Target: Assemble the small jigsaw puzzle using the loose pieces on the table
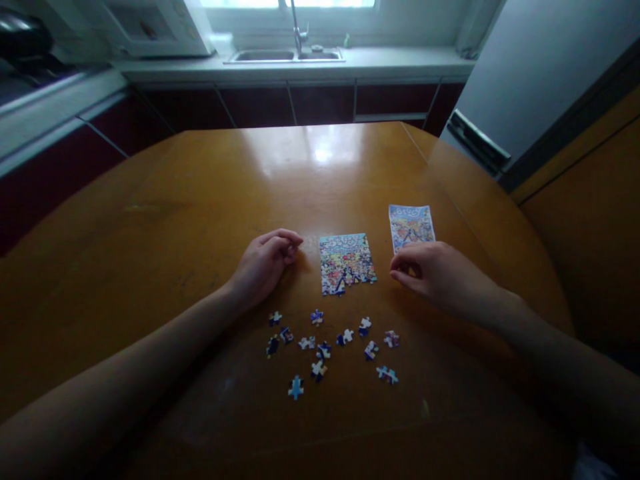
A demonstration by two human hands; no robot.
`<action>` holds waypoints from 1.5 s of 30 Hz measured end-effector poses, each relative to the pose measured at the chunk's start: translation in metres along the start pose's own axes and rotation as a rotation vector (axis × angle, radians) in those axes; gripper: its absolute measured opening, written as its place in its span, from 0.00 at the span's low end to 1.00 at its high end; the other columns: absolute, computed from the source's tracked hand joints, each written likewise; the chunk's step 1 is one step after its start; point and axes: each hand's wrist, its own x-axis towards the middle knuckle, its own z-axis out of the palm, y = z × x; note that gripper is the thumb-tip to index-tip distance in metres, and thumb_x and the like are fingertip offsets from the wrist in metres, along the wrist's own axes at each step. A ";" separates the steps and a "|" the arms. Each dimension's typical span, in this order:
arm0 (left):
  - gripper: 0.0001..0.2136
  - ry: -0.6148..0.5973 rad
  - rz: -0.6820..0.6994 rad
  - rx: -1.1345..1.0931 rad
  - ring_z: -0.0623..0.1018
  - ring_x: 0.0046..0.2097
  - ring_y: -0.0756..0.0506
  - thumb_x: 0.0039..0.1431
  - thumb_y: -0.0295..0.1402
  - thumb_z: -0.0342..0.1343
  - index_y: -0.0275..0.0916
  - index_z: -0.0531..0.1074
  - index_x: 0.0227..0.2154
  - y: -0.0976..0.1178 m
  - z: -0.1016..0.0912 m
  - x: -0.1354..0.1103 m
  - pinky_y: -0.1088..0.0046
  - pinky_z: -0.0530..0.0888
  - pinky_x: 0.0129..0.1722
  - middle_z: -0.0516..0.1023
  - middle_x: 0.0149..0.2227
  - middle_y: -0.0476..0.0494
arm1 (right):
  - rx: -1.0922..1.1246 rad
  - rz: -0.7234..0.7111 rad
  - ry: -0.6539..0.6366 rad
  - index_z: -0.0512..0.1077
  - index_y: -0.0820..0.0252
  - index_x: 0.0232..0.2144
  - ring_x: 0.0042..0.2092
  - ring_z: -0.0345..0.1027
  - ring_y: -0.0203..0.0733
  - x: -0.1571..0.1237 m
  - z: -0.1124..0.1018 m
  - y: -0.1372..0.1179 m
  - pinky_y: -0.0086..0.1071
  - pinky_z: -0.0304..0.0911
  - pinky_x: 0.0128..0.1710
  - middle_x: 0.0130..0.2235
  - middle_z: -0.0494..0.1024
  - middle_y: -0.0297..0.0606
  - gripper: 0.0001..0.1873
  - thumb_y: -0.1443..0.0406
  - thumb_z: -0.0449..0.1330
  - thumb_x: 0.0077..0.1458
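A partly assembled jigsaw puzzle (pixel 345 259) lies flat in the middle, its lower edge uneven. To its left my left hand (pixel 267 260) rests on the table with loosely curled fingers; nothing shows in them. My right hand (pixel 433 270) is on the puzzle's other side, thumb and fingertips brought together. Whether a small piece sits between them I cannot make out. Behind that hand lies a printed picture sheet (pixel 413 225), its lower part covered. Several loose puzzle pieces are scattered nearer to me, among them a light-blue piece (pixel 296 387) and a pinkish piece (pixel 391 339).
Everything lies on a large glossy wooden table (pixel 165 220) with angled far corners. Beyond it are a counter with a sink (pixel 265 56) and tap, and a white appliance (pixel 155 27). A grey fridge (pixel 545 80) stands at the right.
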 end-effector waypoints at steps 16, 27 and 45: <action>0.04 0.040 -0.008 0.048 0.68 0.29 0.52 0.47 0.26 0.59 0.34 0.78 0.27 0.001 -0.003 0.000 0.80 0.66 0.26 0.72 0.28 0.45 | -0.183 -0.044 -0.298 0.73 0.59 0.27 0.31 0.71 0.42 -0.020 0.006 -0.020 0.34 0.58 0.28 0.31 0.78 0.40 0.08 0.62 0.61 0.56; 0.04 0.071 -0.018 0.114 0.67 0.29 0.52 0.46 0.29 0.63 0.36 0.79 0.26 0.002 -0.003 -0.002 0.81 0.67 0.26 0.74 0.30 0.45 | -0.157 -0.085 -0.309 0.73 0.60 0.29 0.33 0.72 0.42 -0.018 0.012 -0.019 0.34 0.61 0.31 0.33 0.79 0.41 0.06 0.63 0.61 0.56; 0.03 0.073 -0.009 0.149 0.66 0.29 0.52 0.44 0.28 0.63 0.36 0.79 0.25 0.004 0.002 -0.005 0.81 0.65 0.25 0.73 0.30 0.45 | -0.118 -0.091 -0.266 0.73 0.59 0.29 0.32 0.72 0.42 -0.019 0.020 -0.009 0.34 0.60 0.29 0.32 0.79 0.39 0.06 0.62 0.63 0.54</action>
